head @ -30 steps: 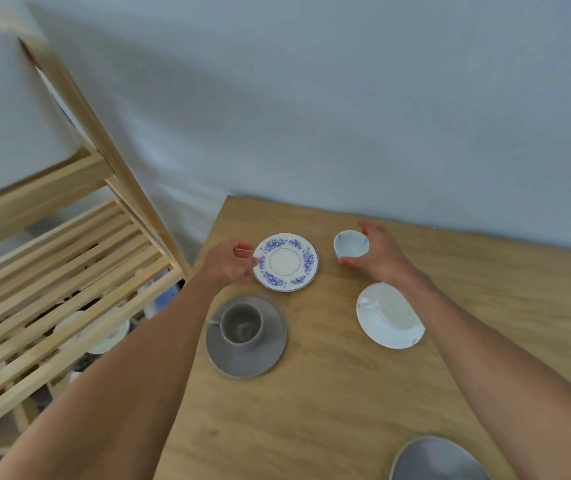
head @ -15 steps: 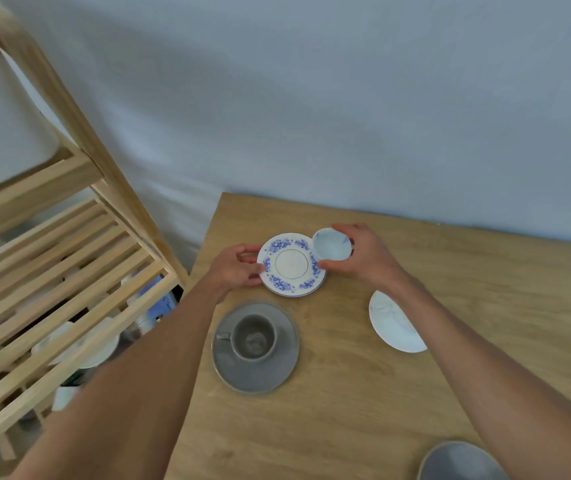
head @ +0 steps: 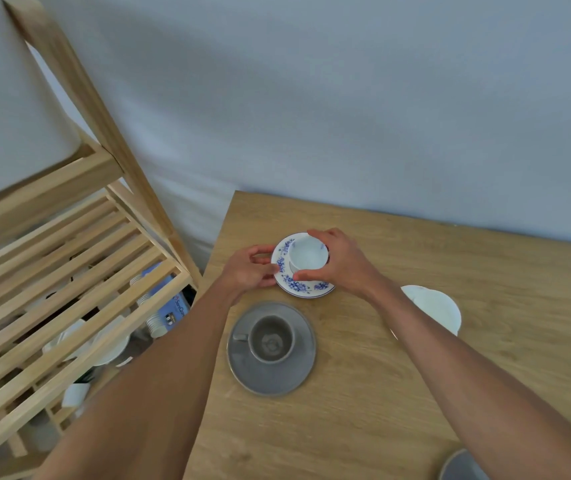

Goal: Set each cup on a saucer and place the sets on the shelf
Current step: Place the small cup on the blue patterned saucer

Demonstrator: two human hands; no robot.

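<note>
A small white cup with blue marks [head: 306, 255] sits over the middle of a blue-flowered saucer [head: 298, 285] near the table's far left corner. My right hand [head: 341, 260] is wrapped around the cup from the right. My left hand [head: 250, 271] pinches the saucer's left rim. A grey cup [head: 271, 339] stands on a grey saucer [head: 270, 374] just in front. A white saucer [head: 438, 306] lies to the right, partly hidden by my right forearm. The wooden slatted shelf [head: 80, 271] stands to the left of the table.
The wooden table [head: 381, 410] meets a pale wall at the back. Another grey saucer [head: 457, 467] shows at the bottom right edge. Below the shelf's slats are white dishes [head: 104, 344] and a blue box [head: 170, 299].
My right hand carried the small cup leftward from the bare table onto the blue-flowered saucer. My left hand stayed at the saucer's left rim. The head camera shifted slightly.
</note>
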